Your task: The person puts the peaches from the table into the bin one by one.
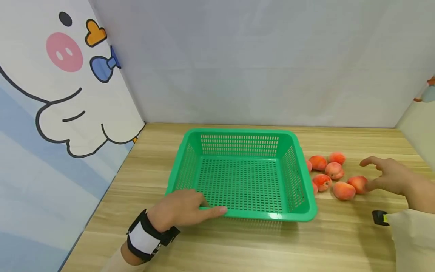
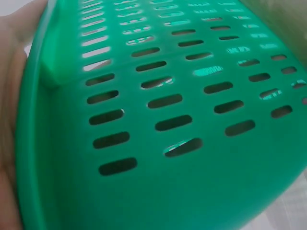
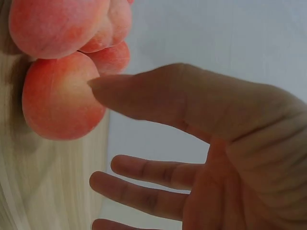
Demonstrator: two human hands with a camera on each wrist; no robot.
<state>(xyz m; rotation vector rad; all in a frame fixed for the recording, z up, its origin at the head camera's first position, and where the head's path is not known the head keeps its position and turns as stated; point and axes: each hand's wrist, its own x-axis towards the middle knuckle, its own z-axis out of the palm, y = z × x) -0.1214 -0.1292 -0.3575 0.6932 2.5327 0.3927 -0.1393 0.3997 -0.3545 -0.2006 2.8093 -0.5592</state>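
Note:
A green plastic basket [image 1: 299, 216] with slotted walls and floor stands on the wooden table, holding nothing. At its near-left corner my left hand [image 1: 185, 208] grips the rim, thumb along the front edge and fingers over the inner side. The left wrist view is filled by the basket's slotted wall [image 2: 144, 191], the hand at its left edge. Several red-orange peaches [image 1: 344, 190] lie right of the basket, some partly hidden by its wall. Beside the rightmost peach [image 3: 62, 98] is my right hand [image 1: 391, 175], thumb and fingers spread apart, nothing held; its thumb tip is at the peach, contact unclear.
The wooden table [image 1: 238, 249] meets a pale wall [image 1: 255, 68] behind the basket. A cartoon-printed panel [image 1: 85, 124] borders the left side. A small black object [image 1: 380, 218] shows by the right sleeve.

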